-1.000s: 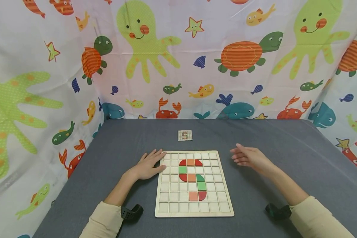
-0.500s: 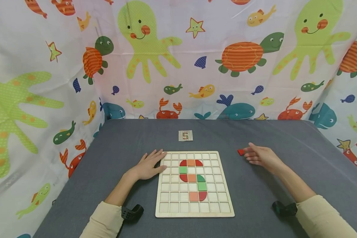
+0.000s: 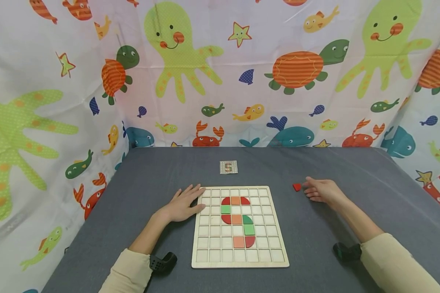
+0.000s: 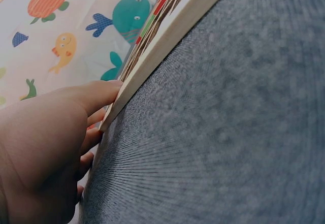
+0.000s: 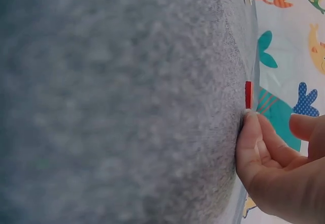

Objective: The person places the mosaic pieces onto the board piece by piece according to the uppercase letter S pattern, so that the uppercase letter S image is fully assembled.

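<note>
A square wooden grid board lies on the table, with red, orange and green pieces in its cells forming an S-like figure. My left hand rests at the board's left edge, fingers spread, fingertips and thumb on the rim. In the left wrist view the thumb of this hand touches the board's side. Right of the board, a small red piece lies on the cloth. Just right of it is my right hand, holding nothing, its fingers loosely bent and the tips close to the red piece.
Beyond the board lies a small card printed with a grid and an S pattern. Grey cloth covers the table. A white curtain with sea animals hangs behind and along both sides. Black devices are strapped to both wrists.
My right hand has moved to the right, and the red piece, out of sight a second ago, now lies uncovered on the cloth beside the fingertips. My left hand and the board stay put.
</note>
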`<move>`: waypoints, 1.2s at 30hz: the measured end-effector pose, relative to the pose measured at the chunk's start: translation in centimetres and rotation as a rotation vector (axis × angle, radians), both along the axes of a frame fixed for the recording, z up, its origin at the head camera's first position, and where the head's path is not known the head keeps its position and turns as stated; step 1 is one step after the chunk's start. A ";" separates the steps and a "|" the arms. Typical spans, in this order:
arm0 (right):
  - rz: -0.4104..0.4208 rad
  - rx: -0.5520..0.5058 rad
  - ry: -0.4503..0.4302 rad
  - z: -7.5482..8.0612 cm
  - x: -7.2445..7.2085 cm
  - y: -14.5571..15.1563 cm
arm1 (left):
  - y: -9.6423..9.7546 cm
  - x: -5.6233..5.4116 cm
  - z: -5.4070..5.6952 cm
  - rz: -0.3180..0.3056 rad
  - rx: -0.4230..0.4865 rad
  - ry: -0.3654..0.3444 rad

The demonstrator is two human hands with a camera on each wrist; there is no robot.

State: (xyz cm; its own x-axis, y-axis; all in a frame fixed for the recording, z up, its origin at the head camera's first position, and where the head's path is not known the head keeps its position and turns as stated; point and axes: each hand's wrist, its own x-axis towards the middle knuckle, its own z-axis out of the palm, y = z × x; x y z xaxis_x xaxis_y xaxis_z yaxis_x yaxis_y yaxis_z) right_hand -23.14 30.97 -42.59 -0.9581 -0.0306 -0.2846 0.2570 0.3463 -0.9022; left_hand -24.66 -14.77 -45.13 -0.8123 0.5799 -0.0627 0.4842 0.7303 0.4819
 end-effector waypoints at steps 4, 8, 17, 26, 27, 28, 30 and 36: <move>0.012 0.042 -0.023 0.3 -0.3 -0.3 | 0.0 0.0 0.0 0.006 0.001 -0.004; 0.028 0.076 -0.028 0.5 -0.6 -0.5 | 0.0 0.0 -0.1 0.006 0.003 -0.003; 0.033 0.226 -0.029 0.4 -1.5 -1.4 | -0.1 0.0 -0.3 0.004 0.011 -0.001; 0.028 0.239 0.009 0.6 -1.9 -2.1 | 0.0 -0.1 -0.3 0.006 0.004 -0.002; 0.025 0.249 0.014 0.6 -1.9 -2.1 | 0.0 -0.1 -0.3 0.005 0.003 -0.003; 0.024 0.261 0.020 0.7 -1.9 -2.2 | 0.0 -0.1 -0.2 0.005 0.004 -0.002; 0.022 0.291 0.031 0.8 -2.0 -2.4 | 0.0 -0.1 -0.2 0.005 0.007 -0.002; 0.025 0.393 0.061 0.8 -2.1 -2.8 | 0.0 -0.2 -0.1 0.005 0.005 0.002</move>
